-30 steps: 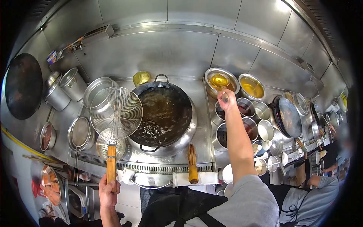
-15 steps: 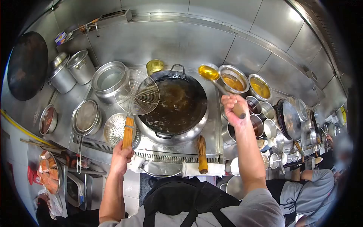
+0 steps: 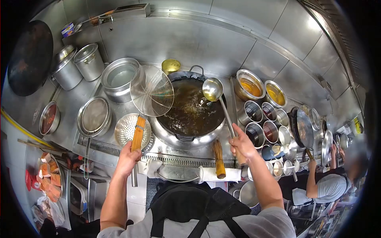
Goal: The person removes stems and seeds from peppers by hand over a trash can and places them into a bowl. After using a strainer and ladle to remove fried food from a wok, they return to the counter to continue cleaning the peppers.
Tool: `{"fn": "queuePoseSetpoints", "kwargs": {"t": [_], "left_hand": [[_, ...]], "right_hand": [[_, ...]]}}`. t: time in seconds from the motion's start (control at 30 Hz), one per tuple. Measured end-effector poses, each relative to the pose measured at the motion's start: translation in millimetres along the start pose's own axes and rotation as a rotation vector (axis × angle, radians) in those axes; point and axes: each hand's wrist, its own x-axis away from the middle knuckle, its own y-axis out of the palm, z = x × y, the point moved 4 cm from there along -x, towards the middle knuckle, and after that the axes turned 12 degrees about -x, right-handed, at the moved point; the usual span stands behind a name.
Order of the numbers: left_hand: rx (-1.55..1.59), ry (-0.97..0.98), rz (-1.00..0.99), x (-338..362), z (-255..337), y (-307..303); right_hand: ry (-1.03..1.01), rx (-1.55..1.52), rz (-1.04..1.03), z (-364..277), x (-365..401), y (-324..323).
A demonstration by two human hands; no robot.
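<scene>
My left hand (image 3: 129, 158) is closed round the wooden handle of a wire strainer (image 3: 152, 92), whose mesh overlaps the left rim of the wok. Gripped in my right hand (image 3: 242, 146) is the long handle of a metal ladle (image 3: 213, 89). The ladle's bowl is over the upper right part of the wok (image 3: 189, 139), with a little yellow liquid in it. Dark liquid in the wok (image 3: 190, 107) is bubbling near the middle.
A bamboo brush (image 3: 220, 163) lies right of the wok's front. Bowls of yellow liquid (image 3: 250, 86) and several metal cups (image 3: 254, 112) stand at the right. A perforated ladle (image 3: 126, 129) and a water pot (image 3: 120, 79) are at the left. A person (image 3: 327, 184) works far right.
The ladle has come from beside the yellow-liquid bowls to over the wok, and most of its yellow liquid is gone. My right hand has moved down and slightly left.
</scene>
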Motion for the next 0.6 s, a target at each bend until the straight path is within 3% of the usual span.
{"fn": "queuePoseSetpoints", "kwargs": {"t": [0.07, 0.13, 0.2, 0.27, 0.53, 0.6], "left_hand": [[-0.166, 0.092, 0.035, -15, -5, -2], [-0.321, 0.147, 0.084, -26, -4, 1], [-0.479, 0.203, 0.136, -32, 2, 7], [-0.614, 0.309, 0.215, -33, 11, 17], [-0.929, 0.215, 0.259, -49, -6, 48], [-0.978, 0.182, 0.265, -47, -5, 55]], "right_hand": [[-0.135, 0.346, 0.051, 19, -8, -13], [-0.134, 0.435, 0.109, 36, -14, -25], [-0.325, 1.125, 0.228, 37, -12, -24], [-0.262, 1.076, 0.238, 41, -10, -24], [-0.156, 0.928, 0.191, 52, 1, -31], [-0.266, 0.937, 0.176, 61, -2, -44]]}}
